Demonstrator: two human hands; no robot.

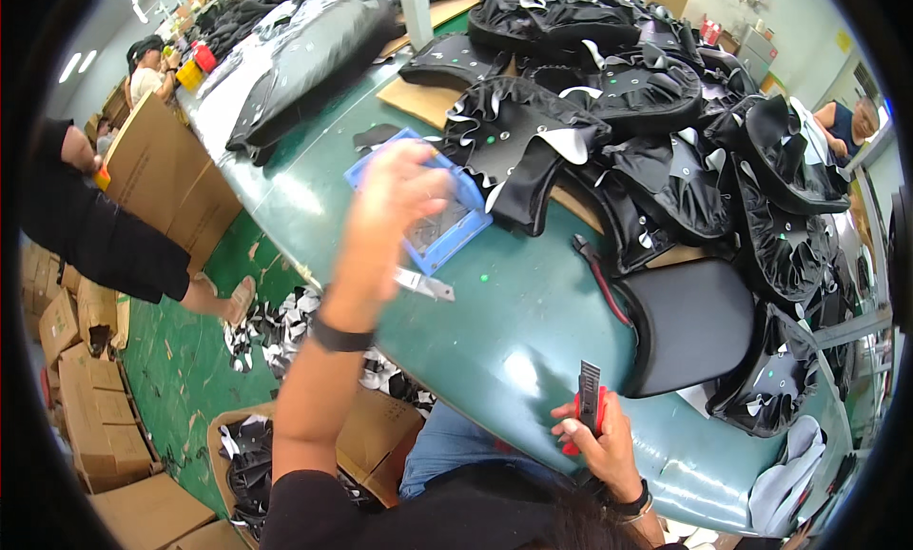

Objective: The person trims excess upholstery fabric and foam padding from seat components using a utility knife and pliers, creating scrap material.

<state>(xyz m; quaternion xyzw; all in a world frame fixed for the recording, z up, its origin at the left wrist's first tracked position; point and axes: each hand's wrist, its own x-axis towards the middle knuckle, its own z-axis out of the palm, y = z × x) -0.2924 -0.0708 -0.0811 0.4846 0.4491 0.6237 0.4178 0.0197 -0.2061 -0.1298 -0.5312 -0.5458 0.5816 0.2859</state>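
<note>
My left hand (395,203) is raised over the near-left side of a blue tray (447,260), smeared by motion, so I cannot tell whether it holds anything. Beside its wrist a flat metal blade-like piece (425,284) shows on the green table. Low on the right, my right hand (609,450) is closed around a red-handled tool (591,407) with a dark, ridged bar pointing up. Beyond that hand lies a smooth black padded seat (694,326). A black tool with a red hose (601,279) rests against its left side.
Black seat covers (528,136) with gathered edges are piled across the far right of the table (456,350). A long black seat (314,74) lies far left. Cardboard boxes (100,407) and fabric scraps (276,331) are on the floor. Another person (105,217) stands at left.
</note>
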